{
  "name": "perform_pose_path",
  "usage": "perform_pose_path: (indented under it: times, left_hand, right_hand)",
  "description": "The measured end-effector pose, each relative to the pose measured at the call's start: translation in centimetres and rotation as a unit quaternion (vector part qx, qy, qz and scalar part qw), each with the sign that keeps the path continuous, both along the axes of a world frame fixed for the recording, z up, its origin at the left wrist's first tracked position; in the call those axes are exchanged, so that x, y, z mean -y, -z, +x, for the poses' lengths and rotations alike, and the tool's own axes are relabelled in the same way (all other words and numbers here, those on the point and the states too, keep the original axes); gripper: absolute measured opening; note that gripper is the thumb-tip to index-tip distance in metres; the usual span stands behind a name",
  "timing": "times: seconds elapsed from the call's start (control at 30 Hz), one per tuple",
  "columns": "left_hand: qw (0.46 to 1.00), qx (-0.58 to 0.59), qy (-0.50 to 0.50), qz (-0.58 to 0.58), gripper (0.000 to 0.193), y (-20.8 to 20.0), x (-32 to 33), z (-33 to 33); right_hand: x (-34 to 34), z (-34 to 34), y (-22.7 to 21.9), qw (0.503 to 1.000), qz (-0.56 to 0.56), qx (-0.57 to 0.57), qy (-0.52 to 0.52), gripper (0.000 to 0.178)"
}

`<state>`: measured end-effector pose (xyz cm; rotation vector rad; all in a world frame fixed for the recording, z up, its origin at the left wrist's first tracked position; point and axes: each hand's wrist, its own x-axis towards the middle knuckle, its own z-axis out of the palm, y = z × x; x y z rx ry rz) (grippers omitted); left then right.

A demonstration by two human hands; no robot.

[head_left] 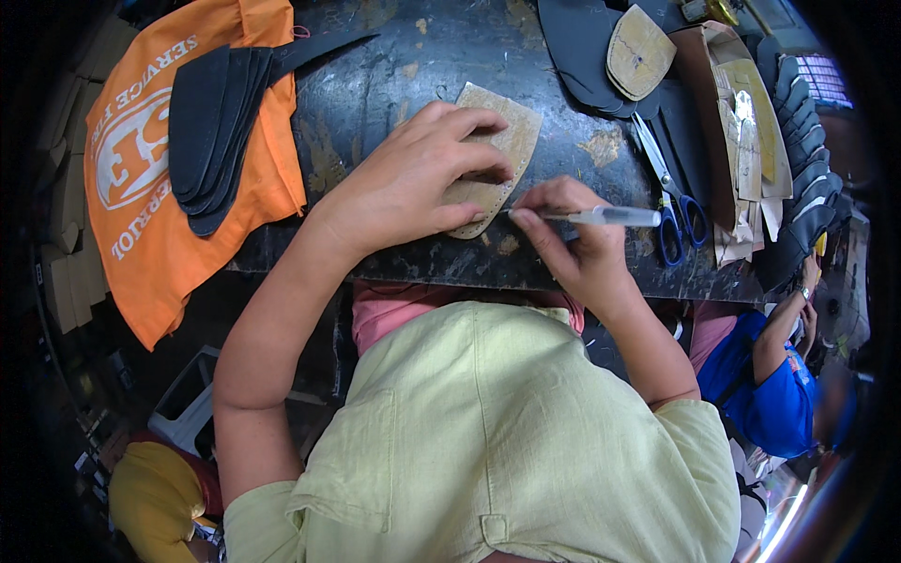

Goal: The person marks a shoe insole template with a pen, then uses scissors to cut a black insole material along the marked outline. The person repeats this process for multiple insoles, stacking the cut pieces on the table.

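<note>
A tan, shoe-upper-shaped template (519,130) with a row of small holes along its edge lies on the dark worktable in front of me. My left hand (413,178) rests across it with fingers spread, fingertips pressing on its surface. In a pinch, my right hand (582,235) holds a slim pen with a pale, clear barrel (619,216). Its tip end is hidden by my fingers, close to the template's lower right edge. Whether a dark piece lies beneath the template, I cannot tell.
At left, a stack of black cut pieces (221,127) sits on an orange printed cloth (131,244). Blue-handled scissors (668,192) lie right of my hand. Beyond are black pieces (572,47), another tan template (640,52) and a cardboard box (718,122). A person in blue (765,385) is at right.
</note>
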<state>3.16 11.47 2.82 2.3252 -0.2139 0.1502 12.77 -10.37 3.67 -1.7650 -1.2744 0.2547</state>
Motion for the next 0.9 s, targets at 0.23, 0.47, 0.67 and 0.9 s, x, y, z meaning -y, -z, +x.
perform_pose_path:
  times: [0.23, 0.47, 0.67, 0.9]
  left_hand:
    - [1.000, -0.002, -0.006, 0.008, 0.040, 0.1, 0.1, -0.2]
    - [1.000, -0.011, -0.002, 0.015, 0.043, -0.3, 0.2, -0.2]
    - [1.000, -0.019, -0.011, 0.016, 0.050, -0.4, 0.3, -0.4]
    - [1.000, -0.015, -0.020, 0.005, 0.059, -0.2, 0.2, -0.4]
  right_hand:
    - [0.2, -0.4, 0.4, 0.999, -0.002, -0.038, -0.002, 0.016]
    - [0.1, 2.9, 0.7, 0.995, -0.003, -0.014, 0.100, 0.014]
    - [-0.1, 4.4, 0.2, 0.967, 0.059, -0.216, 0.119, 0.015]
    - [-0.2, 5.1, -1.2, 0.995, -0.063, -0.078, 0.026, 0.014]
